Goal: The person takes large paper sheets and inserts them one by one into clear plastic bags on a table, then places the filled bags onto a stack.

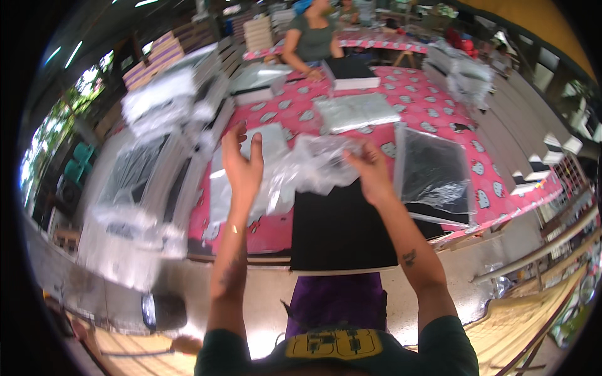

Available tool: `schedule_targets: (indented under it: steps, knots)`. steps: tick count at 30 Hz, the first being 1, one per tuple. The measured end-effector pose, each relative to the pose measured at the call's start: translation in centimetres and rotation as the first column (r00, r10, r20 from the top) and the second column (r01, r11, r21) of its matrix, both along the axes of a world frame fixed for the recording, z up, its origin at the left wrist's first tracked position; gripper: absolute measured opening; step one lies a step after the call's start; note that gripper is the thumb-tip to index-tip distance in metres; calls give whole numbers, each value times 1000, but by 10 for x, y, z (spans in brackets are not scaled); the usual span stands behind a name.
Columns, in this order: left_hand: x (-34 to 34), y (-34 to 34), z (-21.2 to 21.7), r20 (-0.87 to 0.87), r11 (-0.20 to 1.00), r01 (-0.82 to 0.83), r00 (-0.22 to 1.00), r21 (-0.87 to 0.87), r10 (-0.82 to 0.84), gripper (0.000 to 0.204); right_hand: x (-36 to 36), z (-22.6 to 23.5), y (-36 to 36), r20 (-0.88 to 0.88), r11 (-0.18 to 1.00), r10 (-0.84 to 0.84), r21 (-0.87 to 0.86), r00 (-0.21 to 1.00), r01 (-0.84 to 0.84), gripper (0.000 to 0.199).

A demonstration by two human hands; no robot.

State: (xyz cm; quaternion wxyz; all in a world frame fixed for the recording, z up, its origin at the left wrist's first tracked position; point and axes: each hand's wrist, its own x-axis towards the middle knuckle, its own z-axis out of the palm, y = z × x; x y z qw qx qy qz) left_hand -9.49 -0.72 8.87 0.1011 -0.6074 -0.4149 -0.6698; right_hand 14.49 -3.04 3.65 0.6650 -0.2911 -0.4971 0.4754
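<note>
My right hand [371, 173] pinches the edge of a crumpled clear plastic bag [320, 164], which spreads leftward over the table. To the left, my left hand [243, 168] is raised with thumb and fingers apart. It holds nothing, and the bag's left end hangs close beside it. Below the bag, a flat black square panel [342, 229] lies at the table's near edge, its far part covered by the plastic. More flat clear bags [273, 135] lie behind my left hand. Right of my right hand is a black panel in a clear bag [436, 172].
A pink patterned cloth [411, 94] covers the table. Tall stacks of plastic-wrapped panels [144, 169] stand at left. White panels [514, 125] line the right side. Folded clear bags [357, 113] lie mid-table. Across it, a person [312, 44] stands beside a black-topped stack [351, 70].
</note>
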Motion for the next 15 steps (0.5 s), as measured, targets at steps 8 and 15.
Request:
schedule_targets:
  steps: [8,15]
  knots:
    - [30,-65,-15,-625,760,366,432,-538,-650,28,36,86,-41,-620,942,276,23,735,-334,35]
    - [0,-98,43,696,-303,951,-262,67,-669,14,61,83,-74,712,946,4,224,702,-233,25]
